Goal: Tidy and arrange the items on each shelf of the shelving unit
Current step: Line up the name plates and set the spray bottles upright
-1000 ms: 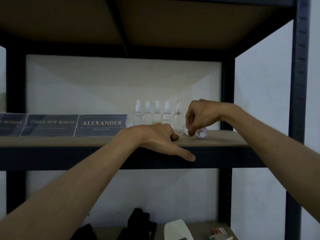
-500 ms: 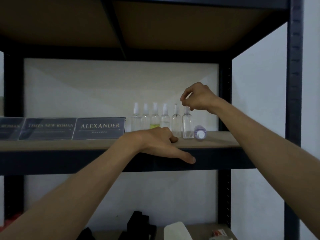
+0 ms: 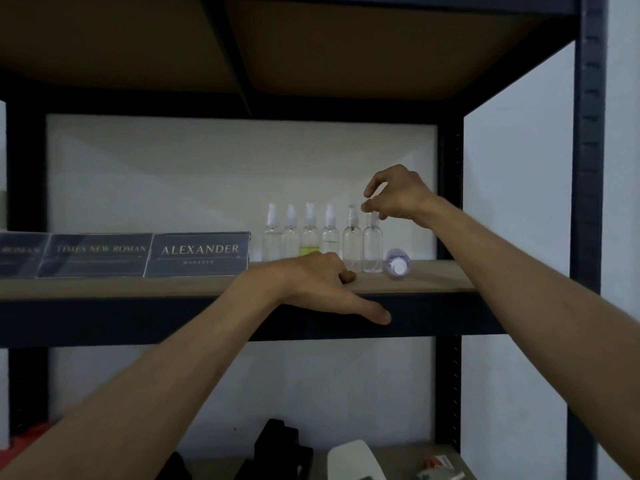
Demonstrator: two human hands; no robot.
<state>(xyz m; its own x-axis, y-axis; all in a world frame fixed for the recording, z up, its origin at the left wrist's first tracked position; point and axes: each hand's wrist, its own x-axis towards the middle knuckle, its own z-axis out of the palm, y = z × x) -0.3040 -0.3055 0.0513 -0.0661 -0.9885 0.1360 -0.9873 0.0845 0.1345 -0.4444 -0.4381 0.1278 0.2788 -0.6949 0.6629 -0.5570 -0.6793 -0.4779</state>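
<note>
Shelving unit [image 3: 588,168] work is on the middle shelf [image 3: 443,278]. At its left, dark name plates stand edge to edge, the ALEXANDER plate [image 3: 199,253] last. Just beside it is a row of six upright spray bottles [image 3: 310,237]. The left hand [image 3: 318,282] rests on the shelf's front edge before the row, fingers tucked on the board, thumb straight over the rail, holding nothing. The right hand [image 3: 394,194] hovers over the sixth bottle [image 3: 373,244], fingers loosely parted around its cap, gripping nothing; whether a fingertip touches, I cannot tell. Right of that, a last bottle [image 3: 398,263] lies on its side, cap toward the camera. The step looks like lining up bottles. Next, probably lower the right hand, pinch the fallen bottle and stand it at the row's end.
</note>
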